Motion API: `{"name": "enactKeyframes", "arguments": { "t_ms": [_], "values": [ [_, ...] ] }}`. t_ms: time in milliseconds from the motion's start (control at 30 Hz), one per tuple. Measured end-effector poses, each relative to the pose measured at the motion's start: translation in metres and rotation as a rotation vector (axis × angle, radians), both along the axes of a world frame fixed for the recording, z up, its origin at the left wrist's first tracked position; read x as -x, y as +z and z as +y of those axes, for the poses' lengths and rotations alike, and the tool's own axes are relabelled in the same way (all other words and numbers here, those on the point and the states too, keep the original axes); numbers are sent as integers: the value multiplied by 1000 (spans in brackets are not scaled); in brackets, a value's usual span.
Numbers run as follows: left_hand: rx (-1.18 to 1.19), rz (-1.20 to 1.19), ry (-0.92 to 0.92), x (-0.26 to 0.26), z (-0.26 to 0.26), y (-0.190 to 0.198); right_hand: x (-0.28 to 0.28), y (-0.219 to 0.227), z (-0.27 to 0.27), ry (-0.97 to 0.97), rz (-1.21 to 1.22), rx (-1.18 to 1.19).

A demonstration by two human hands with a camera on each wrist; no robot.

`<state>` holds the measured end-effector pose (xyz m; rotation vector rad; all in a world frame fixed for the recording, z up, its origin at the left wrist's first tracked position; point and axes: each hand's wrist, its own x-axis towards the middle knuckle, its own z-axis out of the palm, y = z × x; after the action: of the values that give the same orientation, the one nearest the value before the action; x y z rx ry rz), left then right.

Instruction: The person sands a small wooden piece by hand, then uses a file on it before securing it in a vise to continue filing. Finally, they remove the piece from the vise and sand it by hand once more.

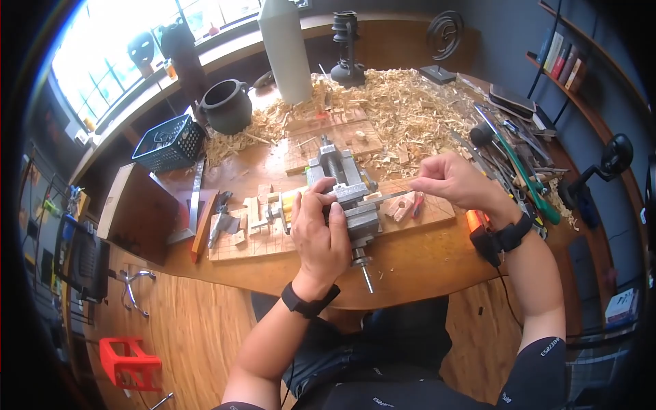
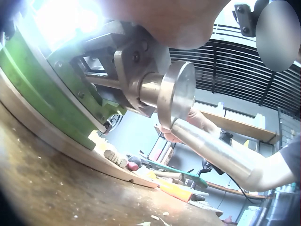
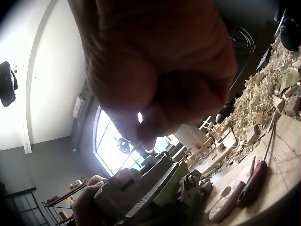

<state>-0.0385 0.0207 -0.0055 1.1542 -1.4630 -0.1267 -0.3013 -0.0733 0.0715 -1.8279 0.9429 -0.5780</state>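
Note:
A grey metal vise [image 1: 362,217] stands on a wooden board at the table's front. My left hand [image 1: 320,236] grips its left side, fingers bent over the top and thumb against the metal. My right hand [image 1: 454,181], right of the vise, pinches a thin metal tool [image 1: 388,196] that reaches across to the vise top. From the right wrist, the thin tool [image 3: 129,157] shows below the fingertips. The vise's round screw end [image 2: 176,94] and bar handle [image 2: 214,148] fill the left wrist view. Whether a small piece sits in the vise is hidden.
Wood shavings [image 1: 410,102] cover the table's back. A red-handled tool [image 3: 252,183] lies on the board right of the vise. Hand tools [image 1: 526,164] crowd the right side; an orange-handled tool [image 2: 176,190] lies near the front. A wooden box [image 1: 137,213] and basket [image 1: 167,143] stand left.

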Motion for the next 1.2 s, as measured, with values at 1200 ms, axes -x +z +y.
{"name": "enactKeyframes", "arguments": {
  "t_ms": [1200],
  "values": [
    [-15,-23,17,2,4,6,-11,-1,-3,58,38,99]
  ]
}}
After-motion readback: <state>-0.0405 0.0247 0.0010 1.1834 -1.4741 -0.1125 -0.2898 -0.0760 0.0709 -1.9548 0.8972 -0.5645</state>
